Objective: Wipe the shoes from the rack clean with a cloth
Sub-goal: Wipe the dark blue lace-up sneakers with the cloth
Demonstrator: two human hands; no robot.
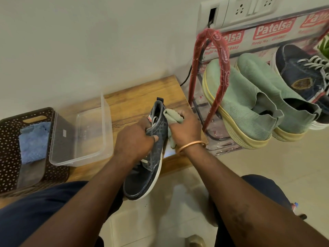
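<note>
We've got the dark shoe (147, 179) mid-wipe, held over the near edge of the wooden bench (138, 93), toe near us and heel far. Our left hand (135, 139) is clamped round the upper at the laces. Our right hand (187, 127) grips the folded green cloth (173, 116) and presses it against the shoe's right side by the collar. To do this step well, in our view: hold the left grip firm so the shoe doesn't twist, run the cloth heel to toe along the side panel and white sole edge, and refold to a clean face when it soils. Containers: the clear tub (106, 111) sits left of the shoe on the bench. We see nothing solid in it and can't tell whether it holds water. Far left, the brown perforated basket (8, 139) holds a blue cloth (33, 141). The rack (224, 56) on the right carries the green shoes (238, 104) and a second dark shoe (299, 72), which we judge are not yet wiped.
</note>
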